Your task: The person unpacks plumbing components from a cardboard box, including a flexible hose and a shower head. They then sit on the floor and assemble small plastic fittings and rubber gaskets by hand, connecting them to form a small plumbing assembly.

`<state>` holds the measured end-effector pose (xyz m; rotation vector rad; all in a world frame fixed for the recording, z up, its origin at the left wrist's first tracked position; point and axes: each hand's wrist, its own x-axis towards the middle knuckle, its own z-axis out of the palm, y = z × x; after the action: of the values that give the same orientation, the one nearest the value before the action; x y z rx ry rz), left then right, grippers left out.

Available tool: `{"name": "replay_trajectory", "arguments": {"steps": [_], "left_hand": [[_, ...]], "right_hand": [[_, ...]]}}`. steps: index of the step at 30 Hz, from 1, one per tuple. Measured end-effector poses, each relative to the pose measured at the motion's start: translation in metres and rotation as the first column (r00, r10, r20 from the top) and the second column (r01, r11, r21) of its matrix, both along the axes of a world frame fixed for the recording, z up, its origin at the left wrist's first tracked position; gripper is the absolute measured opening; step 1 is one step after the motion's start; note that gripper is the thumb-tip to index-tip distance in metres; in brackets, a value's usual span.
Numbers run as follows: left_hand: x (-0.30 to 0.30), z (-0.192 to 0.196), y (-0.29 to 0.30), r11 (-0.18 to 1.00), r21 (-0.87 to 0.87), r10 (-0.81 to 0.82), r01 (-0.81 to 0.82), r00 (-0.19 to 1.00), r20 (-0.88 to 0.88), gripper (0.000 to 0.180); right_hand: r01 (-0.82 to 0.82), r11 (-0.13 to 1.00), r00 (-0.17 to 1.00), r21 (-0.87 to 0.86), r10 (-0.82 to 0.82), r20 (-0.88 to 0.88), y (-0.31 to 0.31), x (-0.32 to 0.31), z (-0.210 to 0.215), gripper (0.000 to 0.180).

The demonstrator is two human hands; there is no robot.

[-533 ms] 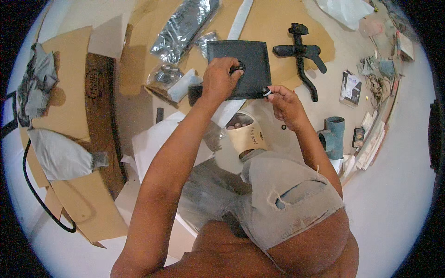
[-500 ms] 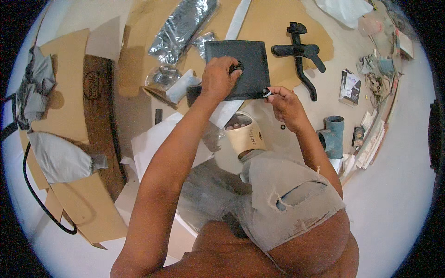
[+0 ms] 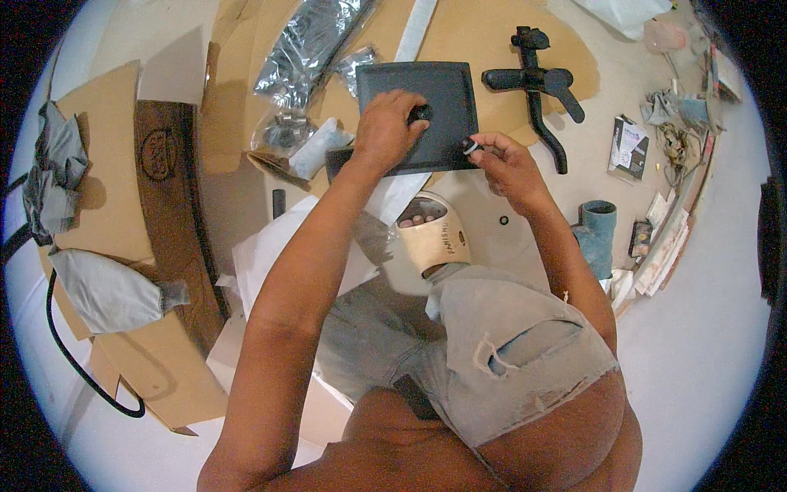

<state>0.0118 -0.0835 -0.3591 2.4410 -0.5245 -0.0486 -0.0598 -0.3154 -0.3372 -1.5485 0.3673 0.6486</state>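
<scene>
A square black plate [image 3: 451,102] that looks like a shower head lies in front of me, with a short round black fitting [image 3: 420,113] at its middle. My left hand [image 3: 384,131] is closed around that fitting, its thumb and fingers on either side. At the plate's near right edge, my right hand [image 3: 508,168] pinches a small black part with a pale ring [image 3: 470,146] between thumb and fingers. Its exact kind is too small to make out. To the right, a black tap with a curved spout [image 3: 537,82] rests partly on flattened cardboard.
Plastic-wrapped dark parts [image 3: 303,49] lie at the far left on cardboard [image 3: 229,107]. A small black ring [image 3: 504,220] sits on the floor near my sandal [image 3: 434,246]. Nearer right stands a blue-grey pipe tee [image 3: 598,238]; a long brown carton [image 3: 168,189] is on the left.
My right hand has moved slightly farther away along the plate's right edge with the small part. The left hand keeps its grip on the fitting. The whole view has shifted a little.
</scene>
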Motion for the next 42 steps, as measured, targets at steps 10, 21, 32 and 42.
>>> {"name": "replay_trajectory", "arguments": {"steps": [10,21,32,42], "left_hand": [[-0.001,0.001,-0.003,0.997,0.029,0.076,-0.073,0.992,-0.103,0.035],[0.005,-0.002,0.001,0.999,-0.050,0.015,-0.020,0.996,-0.085,0.038],[-0.032,0.035,0.036,0.710,-0.466,0.309,-0.528,0.828,-0.467,0.039],[-0.123,0.077,0.064,0.408,-0.529,0.099,-0.744,0.612,-0.785,0.040]], "right_hand": [[-0.096,0.988,0.940,-0.117,0.129,0.316,0.014,0.029,-0.014,0.025],[-0.120,0.928,0.920,-0.352,0.238,0.313,0.012,0.031,-0.007,0.027],[-0.183,0.718,0.634,-0.672,0.608,0.478,0.036,0.076,0.000,0.031],[-0.279,0.948,0.960,0.153,0.277,0.034,0.040,0.081,0.018,0.029]]}}
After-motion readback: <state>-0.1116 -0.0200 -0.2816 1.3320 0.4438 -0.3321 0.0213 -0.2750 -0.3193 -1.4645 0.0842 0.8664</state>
